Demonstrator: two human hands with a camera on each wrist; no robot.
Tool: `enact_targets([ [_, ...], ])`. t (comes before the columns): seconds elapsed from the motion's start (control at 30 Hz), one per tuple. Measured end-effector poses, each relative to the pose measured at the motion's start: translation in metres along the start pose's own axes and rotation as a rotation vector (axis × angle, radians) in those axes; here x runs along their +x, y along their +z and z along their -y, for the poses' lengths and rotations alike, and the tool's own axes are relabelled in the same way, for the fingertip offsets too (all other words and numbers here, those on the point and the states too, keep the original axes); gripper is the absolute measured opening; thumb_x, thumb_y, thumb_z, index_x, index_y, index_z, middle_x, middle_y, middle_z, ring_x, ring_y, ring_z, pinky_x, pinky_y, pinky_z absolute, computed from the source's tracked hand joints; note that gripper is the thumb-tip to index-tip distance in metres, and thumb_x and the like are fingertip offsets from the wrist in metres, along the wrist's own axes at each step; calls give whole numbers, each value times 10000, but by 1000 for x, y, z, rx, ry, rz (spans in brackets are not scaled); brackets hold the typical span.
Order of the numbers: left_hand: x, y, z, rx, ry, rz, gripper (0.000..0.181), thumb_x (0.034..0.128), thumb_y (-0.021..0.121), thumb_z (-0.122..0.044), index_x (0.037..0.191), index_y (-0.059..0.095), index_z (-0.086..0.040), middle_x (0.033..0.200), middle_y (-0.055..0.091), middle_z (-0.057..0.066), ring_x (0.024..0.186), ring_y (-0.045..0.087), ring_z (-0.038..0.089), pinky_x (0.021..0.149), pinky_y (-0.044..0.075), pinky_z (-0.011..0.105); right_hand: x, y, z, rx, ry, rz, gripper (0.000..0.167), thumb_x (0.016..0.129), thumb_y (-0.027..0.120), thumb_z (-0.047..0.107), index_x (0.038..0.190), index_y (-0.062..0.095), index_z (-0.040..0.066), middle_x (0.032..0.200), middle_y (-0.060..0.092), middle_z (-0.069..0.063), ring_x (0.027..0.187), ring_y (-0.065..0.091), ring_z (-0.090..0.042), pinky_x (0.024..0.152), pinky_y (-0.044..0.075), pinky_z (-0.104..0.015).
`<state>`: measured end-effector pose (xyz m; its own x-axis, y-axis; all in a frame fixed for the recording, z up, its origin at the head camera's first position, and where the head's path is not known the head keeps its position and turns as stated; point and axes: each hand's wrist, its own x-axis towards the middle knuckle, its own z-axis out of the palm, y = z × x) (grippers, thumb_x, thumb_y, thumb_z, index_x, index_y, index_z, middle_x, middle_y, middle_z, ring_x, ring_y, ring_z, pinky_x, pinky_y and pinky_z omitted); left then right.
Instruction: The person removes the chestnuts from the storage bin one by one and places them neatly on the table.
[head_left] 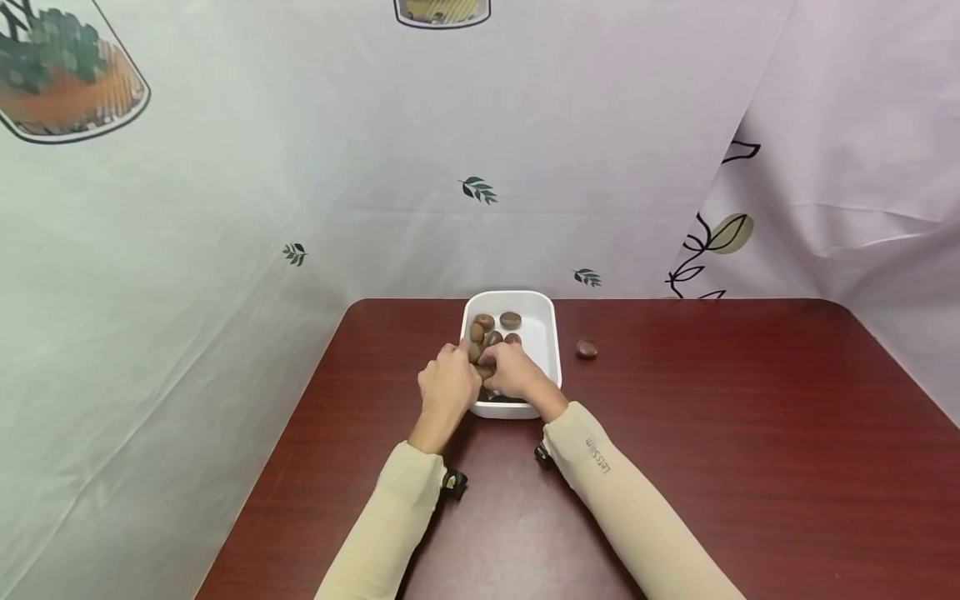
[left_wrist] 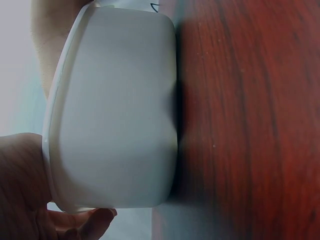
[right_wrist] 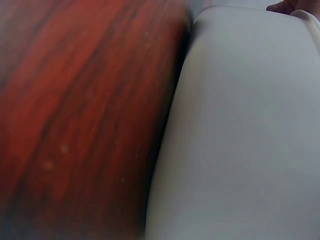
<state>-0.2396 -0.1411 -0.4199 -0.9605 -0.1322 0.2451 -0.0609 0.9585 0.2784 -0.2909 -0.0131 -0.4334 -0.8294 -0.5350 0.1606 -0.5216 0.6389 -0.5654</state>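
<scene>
A white rectangular tub (head_left: 557, 350) stands near the table's far edge, with several glossy brown chestnuts (head_left: 511, 320) inside, mostly along its left side and near end. My left hand (head_left: 450, 379) grips the tub's left rim; in the left wrist view its fingertips (left_wrist: 100, 220) curl down beyond the tub's corner. Over the near right part of the rim, my right hand (head_left: 513, 372) reaches in among the chestnuts, fingers bent downward. Its fingertips are hidden, so I cannot tell whether they pinch a chestnut. The right wrist view is mostly filled by the tub's outer wall (right_wrist: 245, 125).
A single chestnut (head_left: 587, 349) lies on the dark red wooden table (head_left: 712, 433), to the right of the tub. Behind the table's far edge hangs a pale cloth (head_left: 420, 225) printed with leaves and pots. Another cloth drapes along the left side.
</scene>
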Motion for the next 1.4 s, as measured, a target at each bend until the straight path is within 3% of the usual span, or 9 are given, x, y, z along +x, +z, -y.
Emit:
enact_targets([
  [0.2,1,-1,0,-2,-1,4,295,918,551,-188,1195,637,-135,1019,645,102,846,680,424,643,513,565,0,-1,3,-7,30,20,262,716,777,27,976,750,38,892,732,-32,955,600,-314,838,505,-382],
  [0.33,1,-1,0,-1,-3,11,295,922,553,-197,1198,640,-136,1023,644,101,855,679,423,653,512,564,-1,-3,3,-21,39,11,267,722,787,48,982,735,12,883,726,-61,914,632,-299,813,524,-379],
  [0.5,0,-1,0,5,2,13,306,923,552,-198,1209,642,-137,1028,646,101,859,678,420,649,511,563,-4,-10,2,-26,1,-35,258,686,780,40,939,741,14,817,724,-50,824,655,-241,767,532,-356],
  [0.73,0,-1,0,4,1,5,306,911,565,-191,1204,636,-136,1029,648,98,840,680,416,639,511,557,-9,-26,-5,-10,-50,-90,227,708,774,52,929,734,14,904,743,-97,859,694,-239,811,535,-370],
  [1.03,-1,-1,1,0,1,2,313,915,544,-188,1210,629,-127,1021,636,105,853,677,419,662,513,560,-21,-53,-13,51,3,-126,309,723,753,49,1028,742,4,951,742,-114,849,705,-232,776,549,-362],
  [1.27,0,-1,1,-10,-1,17,318,915,554,-198,1219,627,-138,1045,638,93,875,677,412,678,513,557,-31,-72,-26,68,6,-204,286,721,746,59,999,742,-9,925,743,-129,833,716,-263,792,543,-387],
  [1.4,-1,-1,1,-12,4,8,305,910,559,-194,1199,632,-133,1030,640,97,863,679,416,666,514,560,-37,-81,-33,93,55,-234,300,737,748,68,1025,736,-13,952,741,-146,854,712,-274,767,558,-402],
])
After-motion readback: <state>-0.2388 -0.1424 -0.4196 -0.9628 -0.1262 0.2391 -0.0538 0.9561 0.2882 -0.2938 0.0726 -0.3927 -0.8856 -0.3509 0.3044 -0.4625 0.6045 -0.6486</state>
